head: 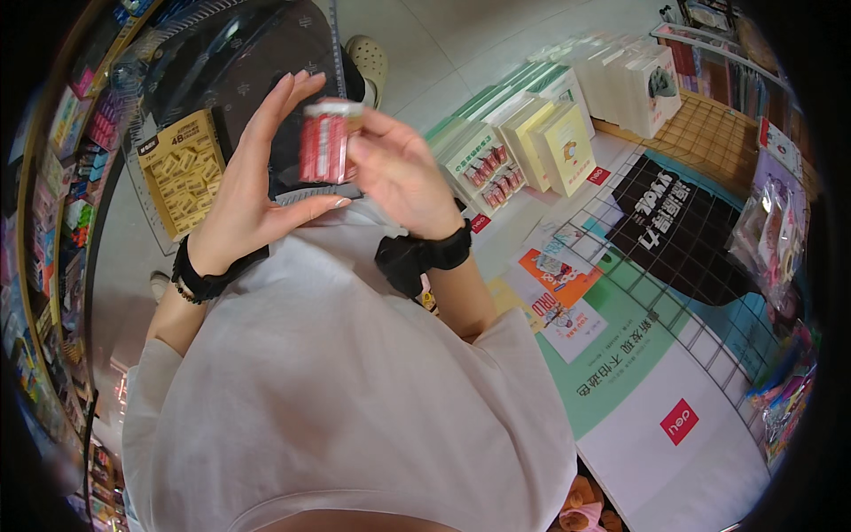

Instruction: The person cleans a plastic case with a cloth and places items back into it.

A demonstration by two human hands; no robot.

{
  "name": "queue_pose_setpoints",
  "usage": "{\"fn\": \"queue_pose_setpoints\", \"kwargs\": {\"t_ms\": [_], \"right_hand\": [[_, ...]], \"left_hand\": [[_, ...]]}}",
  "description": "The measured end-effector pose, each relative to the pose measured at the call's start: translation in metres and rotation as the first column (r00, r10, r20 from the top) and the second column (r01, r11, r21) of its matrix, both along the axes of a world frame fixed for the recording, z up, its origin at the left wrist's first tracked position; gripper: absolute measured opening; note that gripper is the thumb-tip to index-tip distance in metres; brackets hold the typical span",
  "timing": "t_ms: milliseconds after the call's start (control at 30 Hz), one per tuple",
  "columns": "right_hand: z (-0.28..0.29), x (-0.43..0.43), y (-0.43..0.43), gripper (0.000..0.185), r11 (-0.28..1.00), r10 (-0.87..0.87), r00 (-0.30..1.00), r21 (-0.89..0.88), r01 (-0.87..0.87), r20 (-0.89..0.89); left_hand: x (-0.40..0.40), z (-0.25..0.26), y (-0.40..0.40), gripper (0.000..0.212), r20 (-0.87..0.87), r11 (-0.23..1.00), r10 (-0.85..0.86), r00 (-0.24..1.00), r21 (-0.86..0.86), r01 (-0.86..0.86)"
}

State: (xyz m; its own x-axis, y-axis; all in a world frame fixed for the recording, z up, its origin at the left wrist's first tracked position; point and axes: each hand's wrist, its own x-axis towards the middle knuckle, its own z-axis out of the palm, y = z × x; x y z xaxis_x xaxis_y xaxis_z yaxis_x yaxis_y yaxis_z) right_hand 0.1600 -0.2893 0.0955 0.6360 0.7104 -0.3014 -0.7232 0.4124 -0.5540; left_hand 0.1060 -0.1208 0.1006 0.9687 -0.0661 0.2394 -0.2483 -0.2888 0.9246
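A small red-and-white packet (324, 145) with a clear, glossy wrap is pinched between the thumb and fingers of my right hand (405, 166), in front of my shirt. Just to its left, my left hand (256, 179) is spread wide, thumb apart from the fingers, holding nothing. Both wrists wear black bands. Beyond the left hand lies an opened yellow box of erasers (183, 171), beside a dark surface under clear plastic (199, 73). The packet is slightly blurred, and some right fingertips are hidden behind it.
At the right, stacked notebooks (565, 146) and a notebook pack with red prints (492, 173) stand on a display table (645, 459), near a wire grid (698, 332) and a woven tray (718, 133). Shelves of stationery (60, 199) curve along the left. A clog (367, 63) is on the tiled floor.
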Motion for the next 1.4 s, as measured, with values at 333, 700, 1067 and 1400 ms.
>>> {"fn": "queue_pose_setpoints", "kwargs": {"t_ms": [333, 700, 1067, 1400], "right_hand": [[-0.09, 0.059, -0.189, 0.021, 0.574, -0.598, 0.77, -0.554, 0.604, 0.22], [-0.183, 0.003, -0.19, 0.044, 0.414, -0.631, 0.755, -0.747, 0.521, 0.177], [-0.188, 0.09, -0.4, 0.021, -0.015, -0.885, 0.297, -0.659, 0.752, 0.359], [-0.191, 0.131, -0.411, 0.015, -0.255, -0.739, 0.369, -0.741, 0.621, 0.564]], "left_hand": [[-0.001, -0.009, 0.037, 0.067, -0.058, 0.979, 0.186, 0.981, 0.095, -0.18], [0.013, -0.002, 0.021, 0.029, -0.166, 0.931, 0.035, 0.986, 0.365, 0.029], [0.022, 0.001, 0.013, 0.024, -0.171, 0.895, -0.075, 0.982, 0.423, 0.142], [0.018, -0.002, 0.012, 0.025, -0.209, 0.885, -0.041, 0.977, 0.445, 0.133]]}}
